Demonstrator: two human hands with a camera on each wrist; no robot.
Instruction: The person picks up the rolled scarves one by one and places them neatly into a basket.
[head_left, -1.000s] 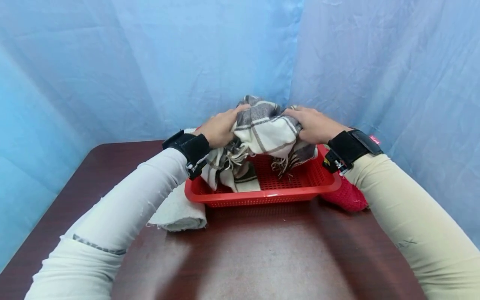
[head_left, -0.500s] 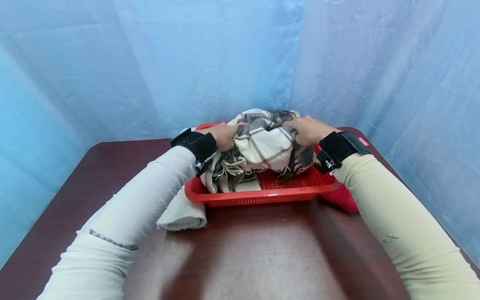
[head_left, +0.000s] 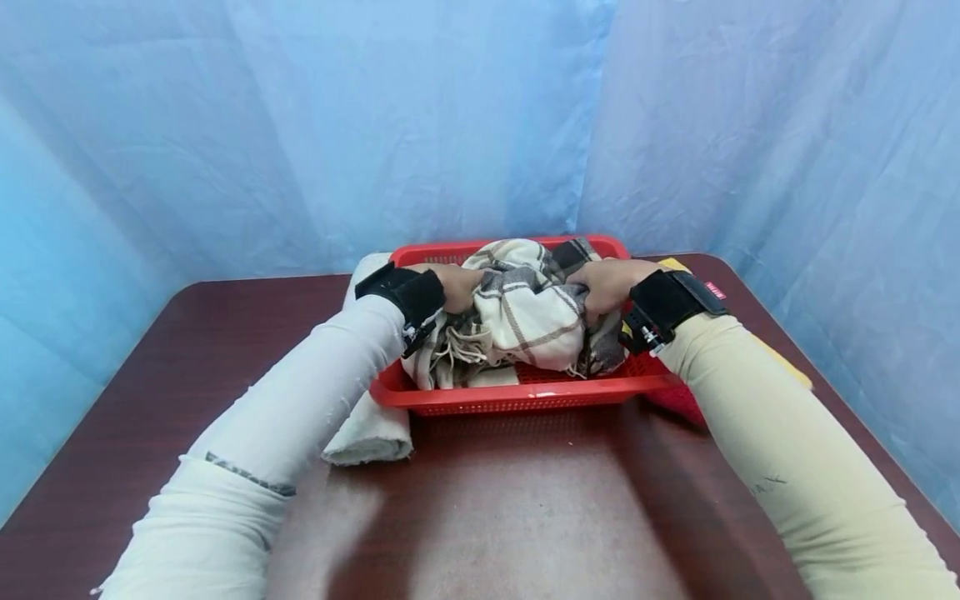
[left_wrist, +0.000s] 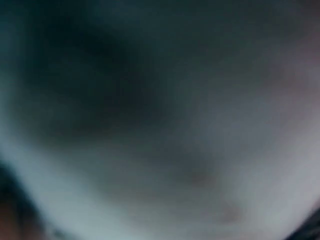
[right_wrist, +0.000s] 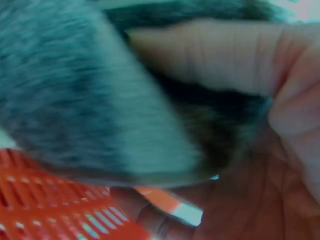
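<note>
A bundled cream plaid scarf (head_left: 525, 312) with brown stripes and fringe lies in a red perforated basket (head_left: 517, 393) at the back middle of the table. My left hand (head_left: 455, 286) grips the scarf's left side and my right hand (head_left: 603, 283) grips its right side, both down inside the basket. In the right wrist view my fingers (right_wrist: 215, 60) curl round the scarf's fuzzy cloth (right_wrist: 80, 100) above the basket's mesh (right_wrist: 45, 200). The left wrist view is a dark blur pressed against cloth.
A folded white towel (head_left: 371, 429) lies against the basket's left front corner, under my left forearm. Something red (head_left: 682, 400) and something yellow (head_left: 787, 362) sit to the right of the basket. Blue curtains enclose the dark wooden table (head_left: 510, 508).
Both hands have lowered the scarf from above the basket down into it. The basket's far rim now shows behind the bundle.
</note>
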